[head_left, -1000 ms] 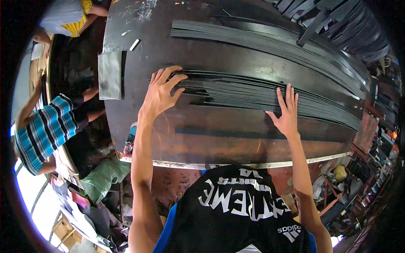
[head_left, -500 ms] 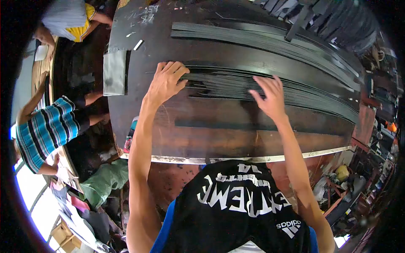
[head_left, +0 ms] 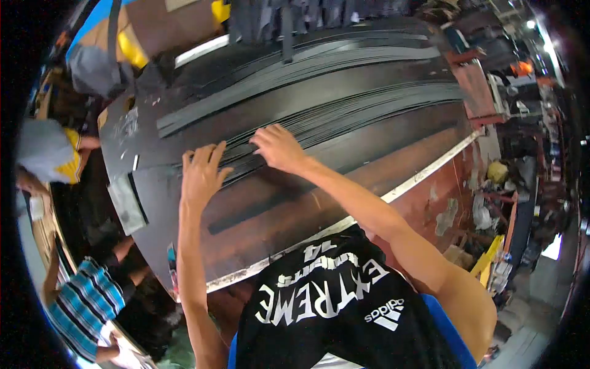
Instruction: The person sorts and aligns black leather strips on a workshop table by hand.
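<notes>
Single view: camera on your head, fisheye lens, aimed forward and steeply down. Your black shirt (head_left: 332, 295) fills bottom of frame, very near lens. Arms run up from there; left hand (head_left: 200, 172) and right hand (head_left: 276, 147) land near centre on dark worktable (head_left: 295, 203). Frame tilted: table edge runs diagonally, low left to high right. Rim catches seated people (head_left: 80, 301) at left, workshop clutter (head_left: 516, 203) at right.

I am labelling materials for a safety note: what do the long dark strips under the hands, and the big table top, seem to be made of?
The strips: thin, flat, matte grey-black, stacked in many layers; perhaps sheet metal or rubber, the look leaves it open. The table top: probably steel plate, dark with rusty brown patches and a dull sheen.
</notes>
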Tool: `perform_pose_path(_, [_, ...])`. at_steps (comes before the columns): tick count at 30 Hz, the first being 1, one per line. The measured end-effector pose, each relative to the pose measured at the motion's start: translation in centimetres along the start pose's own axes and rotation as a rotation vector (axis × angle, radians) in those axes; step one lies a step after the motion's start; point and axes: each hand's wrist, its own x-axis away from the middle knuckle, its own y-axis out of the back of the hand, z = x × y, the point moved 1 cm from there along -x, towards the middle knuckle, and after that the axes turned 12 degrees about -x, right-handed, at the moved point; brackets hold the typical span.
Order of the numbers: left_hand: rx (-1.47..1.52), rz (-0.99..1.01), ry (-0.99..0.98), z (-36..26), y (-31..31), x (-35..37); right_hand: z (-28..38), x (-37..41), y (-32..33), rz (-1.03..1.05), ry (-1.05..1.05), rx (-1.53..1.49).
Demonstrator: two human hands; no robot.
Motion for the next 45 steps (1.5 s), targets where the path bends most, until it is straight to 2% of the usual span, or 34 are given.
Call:
perform_pose_path(2, [0.017,0.031,-0.041,-2.2,-1.7,-1.4,0.1,0.0,0.4,-0.014,0.022,0.006])
perform_pose_path(4, [0.015,-0.021,-0.066,-3.3,-2.7,-2.2,-0.1,0.3,0.6,0.016,0.043,0.083])
perform_pose_path(6, [-0.04,0.112,0.022,-3.7,-2.6,-2.2,-0.5,0.5,0.4,0.001,0.035,0.005])
perform_pose_path(8, [-0.05,0.073,0.015,-3.9,-2.4,-1.8,-1.6,0.7,1.8,-0.025,0.042,-0.024])
perform_pose_path(10, [-0.06,0.047,0.015,-4.3,-1.7,-1.3,-3.6,1.4,4.6,0.18,-0.104,-0.127])
perform_pose_path(12, [-0.098,-0.004,0.069,-4.6,-0.6,-0.8,-7.2,3.4,9.2,0.329,-0.204,0.005])
perform_pose_path(13, [-0.106,-0.001,0.059,-4.6,-0.1,-0.4,-10.7,5.1,10.3,0.318,-0.144,0.086])
perform_pose_path(14, [-0.131,0.0,0.099,-4.6,0.4,-0.1,-13.6,6.8,12.7,0.339,-0.17,0.106])
perform_pose_path(17, [-0.154,-0.008,0.151,-4.5,1.8,0.8,-20.0,12.0,20.8,0.386,-0.348,0.165])
perform_pose_path(22, [-0.179,-0.005,0.229,-3.9,3.7,3.4,-28.7,19.3,30.8,0.283,-0.369,0.294])
perform_pose_path(26, [-0.134,0.07,0.35,-6.3,7.1,3.4,-33.6,23.2,37.4,0.33,-0.579,0.314])
perform_pose_path(30, [-0.164,0.111,0.419,-6.6,7.4,6.0,-39.7,28.0,42.0,0.209,-0.472,0.326])
perform_pose_path(34, [-0.16,0.179,0.451,-7.3,7.7,8.9,-43.1,31.0,48.0,0.187,-0.481,0.382])
perform_pose_path(35, [-0.159,0.233,0.499,-7.5,7.9,9.7,-44.5,32.2,49.1,0.113,-0.386,0.364])
perform_pose_path(36, [-0.166,0.252,0.512,-7.3,7.9,10.7,-42.6,31.1,50.7,0.263,-0.524,0.386])
perform_pose_path(38, [-0.071,0.294,0.595,-6.8,8.2,13.8,-40.1,31.6,52.1,0.233,-0.412,0.338])
perform_pose_path(39, [0.087,0.389,0.663,-6.8,9.1,14.2,-38.8,31.7,52.5,0.257,-0.336,0.323])
perform_pose_path(40, [0.143,0.522,0.85,-8.7,10.9,12.9,-36.9,31.5,52.7,0.349,-0.506,0.229])
perform_pose_path(41, [0.199,0.585,0.893,-8.5,11.3,14.0,-33.5,31.1,52.6,0.379,-0.613,0.197])
perform_pose_path(42, [0.26,0.642,0.934,-7.9,11.6,15.8,-30.9,31.3,52.4,0.388,-0.634,0.153])
perform_pose_path(43, [0.239,0.805,0.881,-6.2,11.7,18.2,-28.6,30.9,52.1,0.513,-0.736,0.077])
perform_pose_path(44, [0.201,0.794,0.777,-5.1,11.2,20.8,-27.7,31.8,51.3,0.587,-0.749,-0.031])
perform_pose_path(45, [0.266,0.841,0.785,-4.7,11.0,22.3,-27.3,32.7,50.3,0.651,-0.818,-0.112])
